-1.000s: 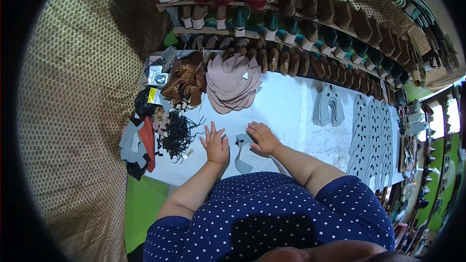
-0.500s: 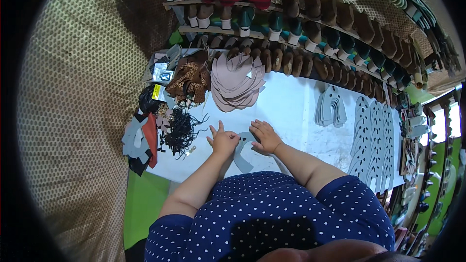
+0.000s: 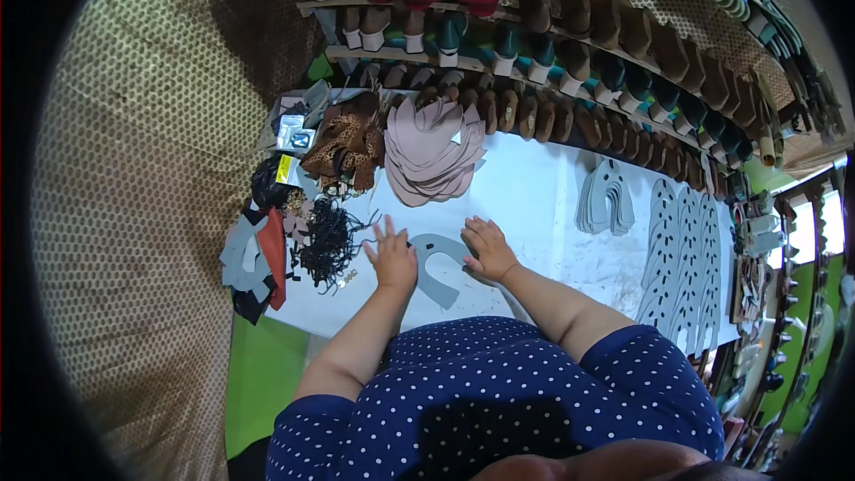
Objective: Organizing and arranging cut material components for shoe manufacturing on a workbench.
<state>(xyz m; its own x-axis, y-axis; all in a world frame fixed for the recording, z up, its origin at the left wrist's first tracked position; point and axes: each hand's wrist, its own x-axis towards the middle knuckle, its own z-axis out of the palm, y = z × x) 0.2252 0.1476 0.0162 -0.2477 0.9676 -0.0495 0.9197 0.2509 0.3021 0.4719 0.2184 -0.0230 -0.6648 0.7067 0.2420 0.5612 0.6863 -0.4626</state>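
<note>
On the white table just in front of me lies a curved, U-shaped grey shoe-upper piece (image 3: 436, 288) with a small black patch (image 3: 430, 247) near the top of its bend. My left hand (image 3: 392, 255) is beside its left edge, fingers spread and nothing seen in them; whether it touches the piece I cannot tell. Flat at the other end of the curve, my right hand (image 3: 487, 250) has its fingers stretched out, with the thumb side by the grey piece. Left of my left hand is a tangle of black straps (image 3: 328, 245), with small gold-coloured bits (image 3: 347, 280) near it.
A pile of pinkish cut pieces (image 3: 434, 156) and leopard-print pieces (image 3: 347, 147) lie at the back. Stacked grey uppers (image 3: 606, 202) and rows of grey pieces (image 3: 684, 258) are on the right. Shelves of shoes (image 3: 534, 67) rise behind the table (image 3: 552, 187). Grey and red scraps (image 3: 272, 258) sit far left.
My left hand has let go of its pinch at the black patch, shifted left and spread its fingers. More of the grey piece shows. My right hand has barely moved.
</note>
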